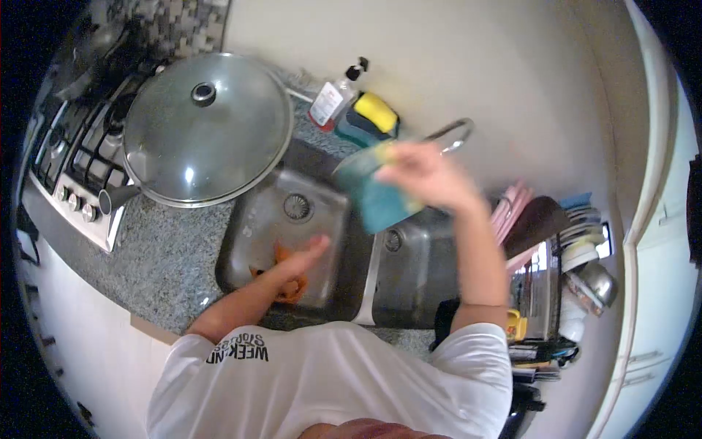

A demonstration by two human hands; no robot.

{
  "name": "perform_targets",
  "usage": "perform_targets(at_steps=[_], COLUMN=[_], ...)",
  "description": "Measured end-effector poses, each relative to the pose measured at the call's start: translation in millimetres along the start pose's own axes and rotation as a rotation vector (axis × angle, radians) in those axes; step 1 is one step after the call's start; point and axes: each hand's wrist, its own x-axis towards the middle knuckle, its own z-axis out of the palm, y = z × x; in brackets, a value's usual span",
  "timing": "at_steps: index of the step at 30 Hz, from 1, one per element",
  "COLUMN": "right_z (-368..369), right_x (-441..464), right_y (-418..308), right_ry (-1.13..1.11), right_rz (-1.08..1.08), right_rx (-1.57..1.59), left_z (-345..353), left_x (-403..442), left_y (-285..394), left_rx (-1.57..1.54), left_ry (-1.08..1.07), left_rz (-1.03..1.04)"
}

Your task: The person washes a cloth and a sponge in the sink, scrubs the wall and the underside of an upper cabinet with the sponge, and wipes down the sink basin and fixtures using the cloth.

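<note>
My right hand (424,172) is raised over the sink near the faucet, its fingers closed on a teal cloth (376,197) with yellowish patches at its edge. Motion blurs both the cloth and the hand. Lower down, my left hand (314,249) reaches over the left sink basin (256,227); its fingers are smeared, and I see nothing in it. Beneath that forearm lies a crumpled orange item (292,289) in the basin, partly hidden. The right basin (413,263) is partly covered by my right arm.
A large domed lid (208,139) spans the counter beside the gas stove (80,168). Behind the sink stand a pump bottle (333,102) and a yellow sponge (376,112) in a holder, near the faucet (459,132). A loaded dish rack (545,293) is at right.
</note>
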Motion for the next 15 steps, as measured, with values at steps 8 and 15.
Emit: perform_targets(at_steps=[8,15], right_z=[125,123], right_x=[23,52], right_y=[243,289], right_ry=[1.102,1.314], right_rz=[0.443,0.454], right_rx=[0.567,1.427], left_z=[11,4], left_x=[56,112], left_y=[65,63], left_rx=[-0.697,-0.484], left_ry=[0.177,0.114], left_rz=[0.177,0.103])
